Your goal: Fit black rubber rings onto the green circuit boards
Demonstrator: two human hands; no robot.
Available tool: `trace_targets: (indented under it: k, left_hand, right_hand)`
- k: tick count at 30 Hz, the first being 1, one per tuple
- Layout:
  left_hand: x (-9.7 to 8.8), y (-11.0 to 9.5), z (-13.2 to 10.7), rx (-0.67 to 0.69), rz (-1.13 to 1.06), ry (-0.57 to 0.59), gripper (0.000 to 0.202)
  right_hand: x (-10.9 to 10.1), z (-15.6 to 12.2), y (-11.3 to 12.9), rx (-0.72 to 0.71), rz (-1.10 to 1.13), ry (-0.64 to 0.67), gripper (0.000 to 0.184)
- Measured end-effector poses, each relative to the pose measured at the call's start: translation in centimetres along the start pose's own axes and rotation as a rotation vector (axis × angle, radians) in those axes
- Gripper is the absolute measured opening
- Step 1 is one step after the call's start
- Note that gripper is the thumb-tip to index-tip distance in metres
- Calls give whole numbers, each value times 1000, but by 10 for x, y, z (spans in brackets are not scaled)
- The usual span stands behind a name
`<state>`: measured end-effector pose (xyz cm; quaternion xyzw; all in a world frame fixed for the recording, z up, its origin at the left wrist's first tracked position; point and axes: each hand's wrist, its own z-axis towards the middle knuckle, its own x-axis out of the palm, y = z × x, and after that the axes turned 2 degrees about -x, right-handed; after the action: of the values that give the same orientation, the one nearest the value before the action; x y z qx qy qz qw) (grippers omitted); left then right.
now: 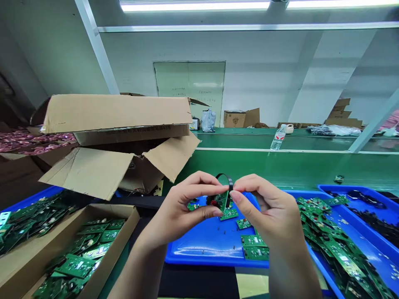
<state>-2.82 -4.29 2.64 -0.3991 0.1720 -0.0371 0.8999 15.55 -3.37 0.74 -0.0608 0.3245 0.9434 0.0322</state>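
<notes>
My left hand [183,207] pinches a small green circuit board [222,201] between thumb and fingers, held above a blue tray [202,245]. My right hand [268,211] pinches a black looped wire [226,179] that arcs over the top of the same board. Both hands meet at the centre of the view. A few loose green boards [254,246] lie on the tray under my hands.
A cardboard box [28,261] at lower left holds several green boards. Another blue tray [343,245] at right is piled with boards. A large open carton [115,137] stands behind. A green conveyor belt [296,166] carries a water bottle [278,138].
</notes>
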Motion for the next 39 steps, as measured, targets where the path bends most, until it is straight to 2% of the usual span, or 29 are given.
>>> trace_targets:
  k: [7, 13, 20, 27, 34, 36, 39]
  left_hand:
    - [2, 1, 0, 53, 91, -24, 32]
    - [4, 6, 0, 217, 231, -33, 34]
    - [6, 11, 1, 206, 262, -59, 35]
    - [1, 11, 2, 167, 182, -25, 32]
    - [0, 11, 2, 203, 359, -97, 27]
    - [0, 13, 3, 235, 418, -143, 30]
    - [-2, 14, 3, 310, 503, -238, 33]
  right_hand:
    - [3, -2, -3, 153, 95, -31, 9]
    - [8, 1, -11, 201, 233, -33, 12]
    - [9, 0, -7, 86, 129, -100, 12]
    - [5, -1, -4, -108, 79, 5, 12]
    - [3, 6, -10, -225, -19, 54, 15]
    - [-2, 6, -10, -229, 8, 103, 19]
    - [-14, 2, -8, -269, 117, 260, 32]
